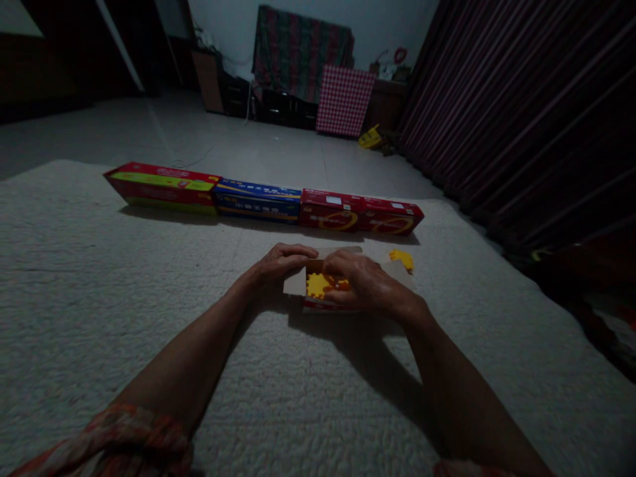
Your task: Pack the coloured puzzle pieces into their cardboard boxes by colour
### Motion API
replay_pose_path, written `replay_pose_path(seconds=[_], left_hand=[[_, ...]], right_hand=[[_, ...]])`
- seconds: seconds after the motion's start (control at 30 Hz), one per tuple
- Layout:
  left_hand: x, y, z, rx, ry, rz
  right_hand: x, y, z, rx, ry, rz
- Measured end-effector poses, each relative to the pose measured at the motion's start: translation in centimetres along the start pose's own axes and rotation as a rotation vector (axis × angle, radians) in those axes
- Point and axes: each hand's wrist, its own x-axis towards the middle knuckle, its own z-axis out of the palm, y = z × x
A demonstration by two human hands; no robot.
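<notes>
A small open cardboard box (295, 284) stands before me on the pale quilted mat, its flaps folded outward. Inside lie yellow interlocking pieces (315, 285) with notched edges. My left hand (283, 260) is closed over the box's far left edge, its fingertips resting by the rim. My right hand (360, 281) reaches into the box from the right, with thumb and curled fingers around a yellow piece; part of that piece is hidden by the hand. Beyond the right flap, another yellow notched piece (401, 259) lies on the mat.
Across the mat (199, 371) behind the box runs a row of cartons: a red and green one (166, 189), a blue one (258, 202) and two red ones (330, 211). A dark curtain (521, 106) hangs on the right. A red checked cloth (345, 99) hangs at the back.
</notes>
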Motion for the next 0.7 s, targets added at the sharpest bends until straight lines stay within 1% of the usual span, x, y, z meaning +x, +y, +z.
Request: replay_pose_path(seconds=[0.07, 0.13, 0.2, 0.27, 0.37, 0.43, 0.5, 0.7], left_hand=[[-0.1, 0.0, -0.1, 0.015, -0.006, -0.006], [-0.1, 0.0, 0.0, 0.025, -0.004, -0.011], [-0.2, 0.1, 0.0, 0.021, 0.003, -0.005], [-0.2, 0.0, 0.1, 0.003, 0.000, 0.002], [-0.1, 0.0, 0.2, -0.018, 0.001, -0.003], [-0.1, 0.0, 0.3, -0.015, 0.007, -0.005], [-0.1, 0.0, 0.3, -0.008, 0.010, -0.006], [-0.1, 0.1, 0.4, -0.006, 0.022, 0.005]], right_hand=[[-0.3, 0.4, -0.2, 0.008, 0.038, -0.020], [-0.7, 0.9, -0.9, -0.004, 0.099, -0.023], [-1.3, 1.5, -1.9, -0.031, 0.128, 0.026], [-1.8, 1.9, -3.0, -0.061, 0.067, 0.130], [-2.2, 2.3, -4.0, -0.114, -0.118, 0.275], [-2.1, 2.4, -4.1, -0.162, -0.208, 0.300], [-1.9, 2.4, -3.9, -0.214, -0.259, 0.299], [-0.7, 2.0, -3.3, -0.301, -0.324, 0.319]])
